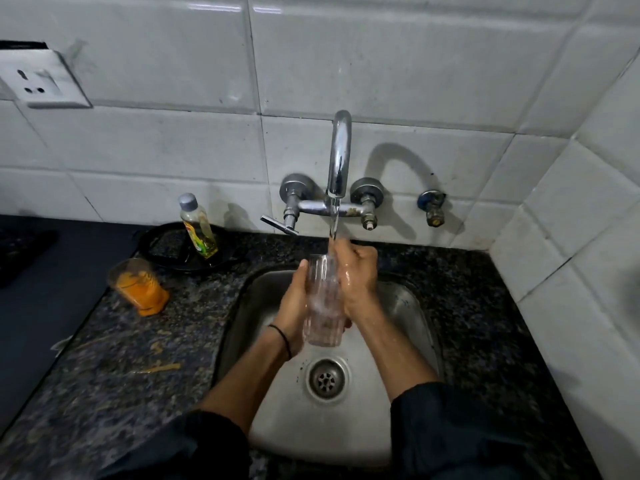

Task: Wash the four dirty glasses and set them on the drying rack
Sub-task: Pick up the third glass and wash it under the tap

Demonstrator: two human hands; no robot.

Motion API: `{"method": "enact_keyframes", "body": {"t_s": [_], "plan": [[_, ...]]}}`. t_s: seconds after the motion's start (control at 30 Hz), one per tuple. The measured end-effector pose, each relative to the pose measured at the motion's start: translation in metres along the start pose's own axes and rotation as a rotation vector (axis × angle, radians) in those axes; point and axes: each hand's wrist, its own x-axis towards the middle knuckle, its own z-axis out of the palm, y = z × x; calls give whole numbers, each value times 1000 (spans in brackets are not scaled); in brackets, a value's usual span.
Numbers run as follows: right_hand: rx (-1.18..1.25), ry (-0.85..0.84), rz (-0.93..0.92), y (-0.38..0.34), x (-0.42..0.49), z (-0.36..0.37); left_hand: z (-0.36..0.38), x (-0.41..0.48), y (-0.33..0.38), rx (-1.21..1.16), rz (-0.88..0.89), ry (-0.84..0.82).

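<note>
I hold a clear ribbed glass (322, 306) upright over the steel sink (412, 306), right under the chrome tap (339, 154). Water runs from the spout onto the glass's rim. My left hand (294, 306) wraps the glass from the left. My right hand (356, 278) grips it from the right, fingers up at the rim in the stream. A second glass (138, 285), smeared with orange residue, stands on the granite counter (138, 358) to the left of the sink. No drying rack is in view.
A small bottle of yellow liquid (199, 226) stands on a black round lid (162, 244) behind the dirty glass. The drain (326, 378) lies below my hands. White tiled walls close the back and right. Orange spills mark the counter. A wall socket (45, 81) is upper left.
</note>
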Motion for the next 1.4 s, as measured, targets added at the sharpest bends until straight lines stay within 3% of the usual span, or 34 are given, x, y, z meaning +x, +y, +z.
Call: {"method": "enact_keyframes", "body": {"t_s": [0.07, 0.1, 0.17, 0.23, 0.27, 0.33, 0.4, 0.47, 0.53, 0.6, 0.67, 0.73, 0.77, 0.8, 0.93, 0.97, 1.03, 1.13, 1.17, 1.23, 1.33, 1.4], "plan": [[35, 8, 15, 1, 0, -2, 0, -1, 9, 20, -56, 1], [-63, 60, -67, 2, -4, 1, 4, 2, 11, 58, -17, 60], [-348, 146, -300, 3, -10, 7, 16, 6, 11, 355, 166, 279], [-486, 185, -377, -1, -14, 13, 19, 2, 4, 502, 295, 390], [-462, 169, -333, -2, -10, 12, 17, 1, 2, 383, 285, 339], [-241, 72, -156, -4, 1, 6, 12, 0, 5, 89, 100, 149], [-37, 12, -23, -6, 5, 0, 6, -3, 14, 2, -42, -27], [-119, 46, -95, -5, -2, 1, 9, 0, 16, 62, -7, 29], [-319, 117, -266, -2, -10, 6, 18, 3, 15, 231, 146, 205], [-444, 201, -297, -3, -10, 9, 18, 2, 11, 337, 270, 273], [-341, 129, -158, -6, 0, 6, 12, 1, 8, 139, 160, 141], [-51, -7, 30, -7, 4, 1, 5, -4, 13, -76, -67, -107], [21, -22, 69, -5, 4, 0, 2, -5, 15, -74, -111, -166], [8, 0, 44, -4, 1, 0, 2, -5, 15, -31, -100, -147], [-503, 123, -352, 3, -17, 11, 19, 3, 11, 285, 171, 333], [-526, 137, -373, 2, -20, 13, 19, 2, 8, 328, 213, 360], [-414, 124, -252, 3, -13, 11, 14, 1, 3, 221, 188, 256], [3, 0, 28, 8, 1, -1, 1, -4, 11, -48, -47, -59], [50, 13, 70, 12, 2, -3, -1, -5, 14, -41, -84, -78], [-47, 73, -12, 13, -6, -1, 4, -2, 16, 133, -24, 46], [-371, 156, -228, 11, -18, 5, 14, -3, 15, 633, 222, 293], [-379, 177, -111, 8, -15, 4, 12, -5, 10, 536, 187, 210]]}}
